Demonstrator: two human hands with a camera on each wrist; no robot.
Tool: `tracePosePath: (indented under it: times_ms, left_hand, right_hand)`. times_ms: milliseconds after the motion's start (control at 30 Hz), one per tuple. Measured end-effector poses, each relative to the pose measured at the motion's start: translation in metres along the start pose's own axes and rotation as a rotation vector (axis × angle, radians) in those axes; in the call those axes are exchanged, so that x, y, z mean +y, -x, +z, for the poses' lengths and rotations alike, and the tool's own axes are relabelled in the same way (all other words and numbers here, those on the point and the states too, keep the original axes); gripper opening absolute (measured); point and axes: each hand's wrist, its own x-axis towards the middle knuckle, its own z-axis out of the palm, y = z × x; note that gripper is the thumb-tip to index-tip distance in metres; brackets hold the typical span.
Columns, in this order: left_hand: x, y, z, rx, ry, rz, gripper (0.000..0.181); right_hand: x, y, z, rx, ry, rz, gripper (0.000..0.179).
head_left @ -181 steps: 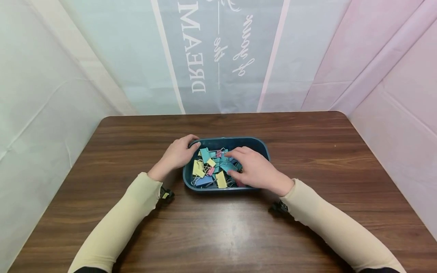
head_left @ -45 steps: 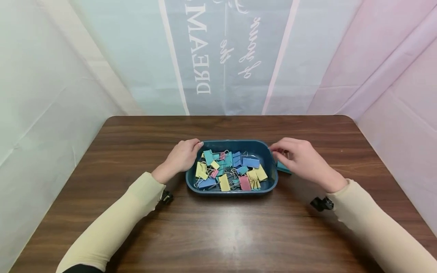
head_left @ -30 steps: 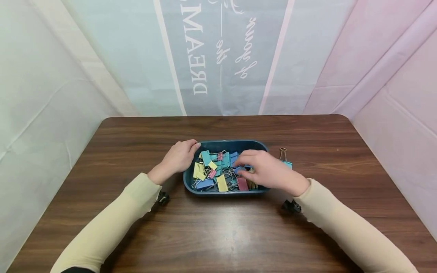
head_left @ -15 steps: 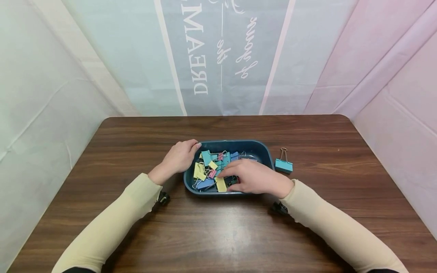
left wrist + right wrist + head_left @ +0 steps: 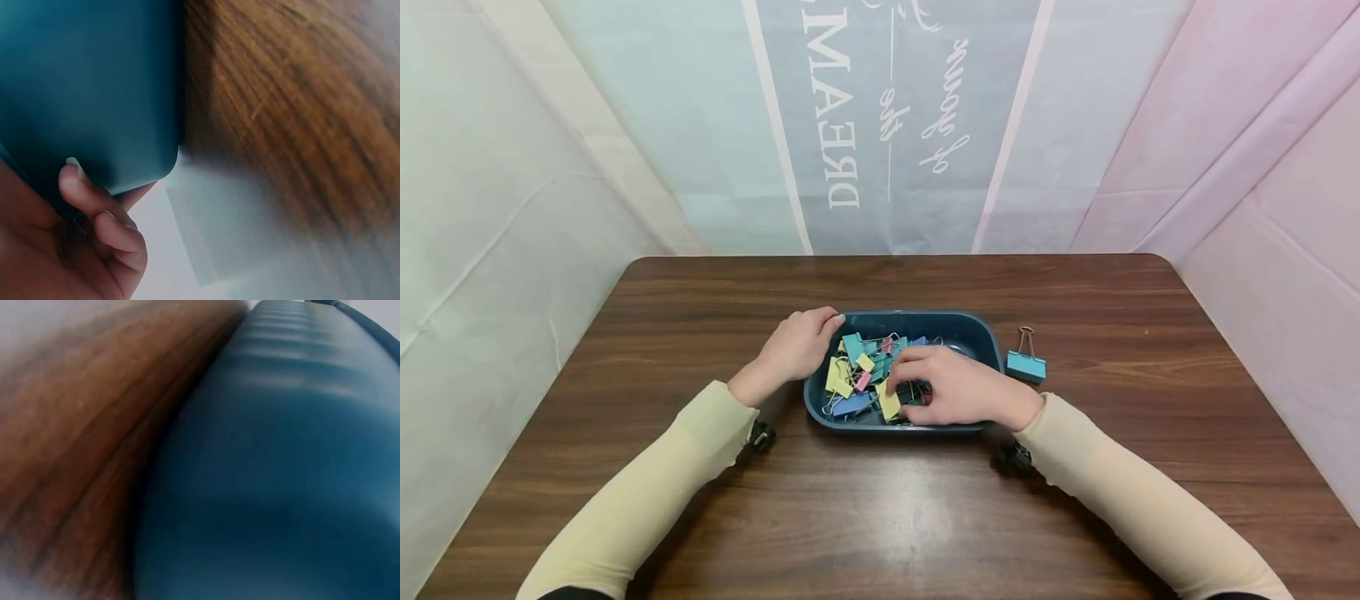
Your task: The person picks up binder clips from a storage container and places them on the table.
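Observation:
My left hand (image 5: 797, 342) grips the far left corner of a dark blue plastic bin (image 5: 977, 329); in the left wrist view, fingertips (image 5: 78, 184) press its outer wall. Jumbled binder clips in teal, yellow, blue and pink lie inside. My right hand (image 5: 958, 387) reaches in over the near rim and pinches a yellow binder clip (image 5: 889, 403) between thumb and fingers. That clip sits tilted near the front wall, partly covered by the fingertips. The right wrist view holds only the bin's outer wall (image 5: 269, 481) and the table, with the hand out of sight.
A large teal binder clip (image 5: 1026, 365) stands on the wooden table (image 5: 737, 283) just right of the bin, its wire handle pointing away. Pale printed cloth (image 5: 895, 225) hangs behind the table, and pale sheets flank both sides.
The right hand took a teal binder clip out to the table's right, then came back into the bin and closed on the yellow clip, which has tilted. The left hand stays on the bin.

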Motion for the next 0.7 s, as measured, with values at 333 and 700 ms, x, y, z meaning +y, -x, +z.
tracePosePath:
  times_ms: [333, 700]
  left_hand:
    - [-0.002, 0.0, 0.002, 0.008, -0.016, 0.007, 0.038]
    - [-0.002, -0.001, 0.002, 0.012, -0.021, -0.005, 0.039]
  right_hand:
    - [-0.001, 0.006, -0.006, 0.075, -0.071, -0.024, 0.016]
    - [0.011, 0.034, -0.041, 0.325, -0.017, -0.073, 0.023]
